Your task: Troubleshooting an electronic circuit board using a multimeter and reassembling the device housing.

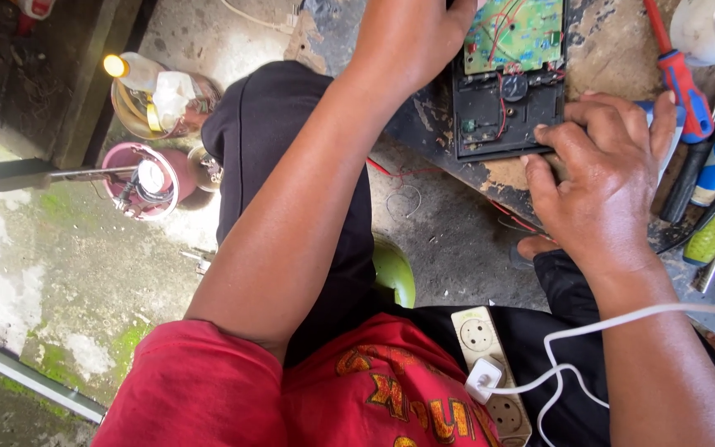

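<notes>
**Opened black casing held between two hands at the bench edge**

The scene is taken up mostly by the seated person's own body — red shirt and dark trousers — above a stained concrete floor (68,273). A worn, dark work surface (606,50) is seen at the upper right, and on it the opened black casing (506,112) is laid, directly ahead of both hands. Its long axis is run away from the person, with a green circuit board (519,33) seated in the far half and red wires looped across the near half.

The casing is flanked by the hands. The left hand (411,37) is laid over the far left corner, fingers curled down; whether anything is pinched beneath it cannot be told. The right hand (602,174) is the nearer one to the body — it is spread flat, fingers (552,132) pressed against the casing's near right edge, and a blue-tipped object is partly covered beneath the palm, though a grip on it cannot be confirmed.

Just beside the right hand, a red and blue screwdriver (680,83) and other tool handles are lined up. A cream power strip (490,372) is rested on the lap, with a white plug and cable (622,323) trailed across the right forearm. A pink round container (138,178) is set well apart on the floor.
</notes>
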